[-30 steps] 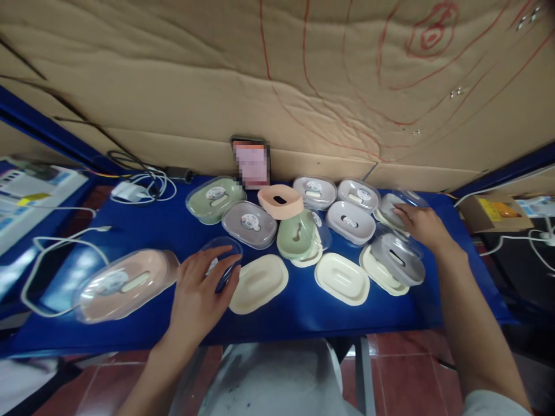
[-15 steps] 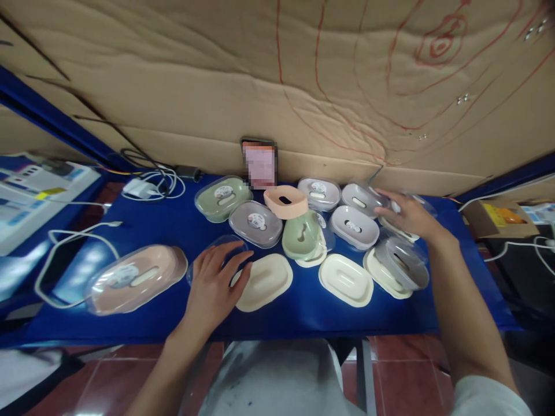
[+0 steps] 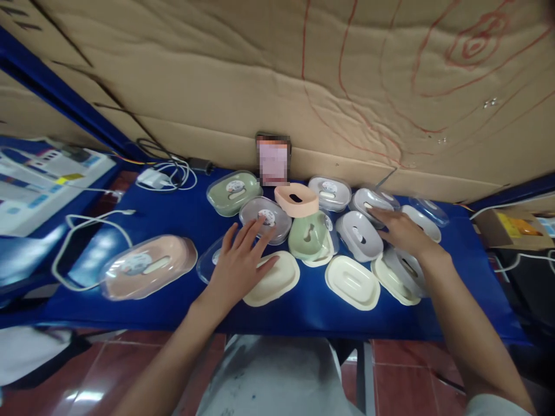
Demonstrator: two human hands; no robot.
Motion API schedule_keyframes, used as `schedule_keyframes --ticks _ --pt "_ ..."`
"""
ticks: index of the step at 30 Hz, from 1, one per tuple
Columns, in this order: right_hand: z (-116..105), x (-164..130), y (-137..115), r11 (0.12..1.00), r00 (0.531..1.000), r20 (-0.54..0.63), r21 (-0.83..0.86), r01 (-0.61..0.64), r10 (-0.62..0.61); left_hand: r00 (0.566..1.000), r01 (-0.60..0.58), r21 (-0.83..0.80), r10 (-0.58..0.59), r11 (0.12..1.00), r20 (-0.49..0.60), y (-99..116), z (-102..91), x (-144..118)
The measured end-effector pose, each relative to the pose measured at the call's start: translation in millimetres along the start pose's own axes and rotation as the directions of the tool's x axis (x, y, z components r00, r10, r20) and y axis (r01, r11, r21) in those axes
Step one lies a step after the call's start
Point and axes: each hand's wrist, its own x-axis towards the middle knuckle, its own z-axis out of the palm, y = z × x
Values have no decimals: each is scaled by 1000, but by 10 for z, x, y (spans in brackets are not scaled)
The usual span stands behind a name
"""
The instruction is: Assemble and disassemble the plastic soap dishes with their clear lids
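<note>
Blue table (image 3: 143, 315) against a cardboard wall (image 3: 243, 75) scrawled with red lines; a phone (image 3: 273, 160) leans on the wall, screen blurred. Red tile floor below.

Left hand (image 3: 240, 266): palm down, fingers spread wide, holding nothing. Fingertips reach onto the grey lidded soap box (image 3: 265, 220); the heel of the hand lies over the edge of a cream tray (image 3: 274, 278) and a clear lid (image 3: 208, 261) just left of it. Forearm comes up from the bottom edge.

Right hand (image 3: 401, 231): palm down, fingers loosely extended toward the left, resting between a grey open dish (image 3: 358, 236) and a clear-lidded grey box (image 3: 368, 199). Can't tell if it grips anything; looks flat, nothing lifted. Forearm covers part of a grey insert on a cream tray (image 3: 392, 277).

Around them: pink lidded box (image 3: 147, 267) at the left, well apart from the rest; green lidded box (image 3: 234, 192) at the back; peach ring-shaped dish (image 3: 296, 200) propped above a green dish (image 3: 309, 236); another cream tray (image 3: 352, 282) near the front edge. White cables (image 3: 169, 173) and a charger lie at the back left corner, a looped cable (image 3: 87, 231) further left. Cardboard box (image 3: 503, 222) off the table's right end.
</note>
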Motion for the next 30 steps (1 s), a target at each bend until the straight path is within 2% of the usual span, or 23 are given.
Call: schedule_keyframes --ticks 4,8,12,15,17,18,21,24,27,30 --pt "-36 41 55 997 998 44 75 30 -34 998 70 6 -70 998 1 19 27 154" --pt "-160 37 105 998 998 -43 44 -54 56 991 129 -50 -130 990 -29 -9 -47 211" --pt "-261 14 78 990 976 -165 -5 -144 141 998 24 -36 -22 999 60 -111 -77 202" --pt "-340 -17 -94 977 937 -308 -78 -201 168 994 -26 -45 31 999 107 -237 -79 243" --pt "-402 -54 -310 982 924 -365 -106 -159 111 993 -42 -72 50 996 110 -323 -113 311" --pt "-429 -76 -451 990 931 -360 -100 -97 54 993 -47 -87 56 995 104 -359 -140 354" --pt "-441 -140 -994 984 952 -252 5 179 -172 997 -38 -137 48 990 68 -426 -230 485" --pt "-290 -153 -1639 908 914 -163 144 394 -371 998 0 -196 12 981 63 -444 -279 575" --pt "-30 -78 -2212 855 874 -130 183 486 -469 995 44 -244 -20 969 99 -458 -289 614" --pt "186 65 -2577 879 884 -118 107 464 -452 994 66 -296 -36 953 107 -495 -290 656"
